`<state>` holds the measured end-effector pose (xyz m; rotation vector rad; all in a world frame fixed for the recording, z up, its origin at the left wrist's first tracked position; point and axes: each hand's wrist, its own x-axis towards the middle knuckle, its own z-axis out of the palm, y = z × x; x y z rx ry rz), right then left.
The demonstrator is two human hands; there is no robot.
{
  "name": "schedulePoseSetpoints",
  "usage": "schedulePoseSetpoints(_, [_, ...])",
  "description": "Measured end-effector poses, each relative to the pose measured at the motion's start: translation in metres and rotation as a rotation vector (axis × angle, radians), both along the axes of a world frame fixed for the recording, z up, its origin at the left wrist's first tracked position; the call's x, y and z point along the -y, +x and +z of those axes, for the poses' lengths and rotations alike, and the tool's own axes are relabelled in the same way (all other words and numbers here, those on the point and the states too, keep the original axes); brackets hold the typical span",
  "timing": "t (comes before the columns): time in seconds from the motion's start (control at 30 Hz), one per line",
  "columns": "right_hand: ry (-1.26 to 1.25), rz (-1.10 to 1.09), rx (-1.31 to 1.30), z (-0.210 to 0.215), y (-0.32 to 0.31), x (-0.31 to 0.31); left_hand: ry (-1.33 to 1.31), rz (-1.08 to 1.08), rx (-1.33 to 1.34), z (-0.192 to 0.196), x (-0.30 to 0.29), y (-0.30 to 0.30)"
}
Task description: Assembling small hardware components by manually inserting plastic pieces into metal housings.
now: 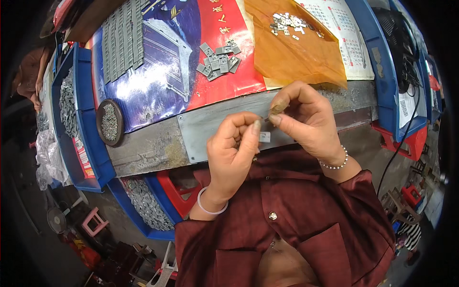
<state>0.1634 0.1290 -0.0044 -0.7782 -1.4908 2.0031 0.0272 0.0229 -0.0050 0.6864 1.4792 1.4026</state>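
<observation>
My left hand (pixel 233 149), with a white bangle on the wrist, is curled over the table's front edge, its thumb against a small square silvery metal piece (pixel 264 137). My right hand (pixel 306 117), wearing a bead bracelet, is just above and to the right. Its thumb and forefinger are pinched on a tiny thin part whose shape I cannot make out. The two hands almost touch at the fingertips. A heap of grey metal clips (pixel 220 60) lies further back on a glossy poster.
An orange plastic sheet (pixel 296 52) holds several small silvery pieces (pixel 288 23). A round dish of tiny screws (pixel 110 122) sits at left, with rows of grey clips (pixel 122 40) behind it. Blue bins (pixel 88 143) of grey parts flank the metal-topped bench (pixel 205 126).
</observation>
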Motion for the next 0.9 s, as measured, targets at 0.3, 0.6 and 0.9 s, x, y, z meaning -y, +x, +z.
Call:
schedulePoseSetpoints(0.3, [0.086,-0.103,-0.023,-0.003,-0.004,0.012,0.1,0.061,-0.062,-0.009,0.002,0.0])
schedulePoseSetpoints(0.6, [0.283,-0.136,0.032,-0.006,-0.01,0.017,0.019,0.051,-0.001,-0.001,0.004,0.002])
schedulePoseSetpoints(0.9, [0.45,-0.134,0.112,-0.004,-0.013,0.018,0.038,0.025,-0.168,-0.008,0.006,0.004])
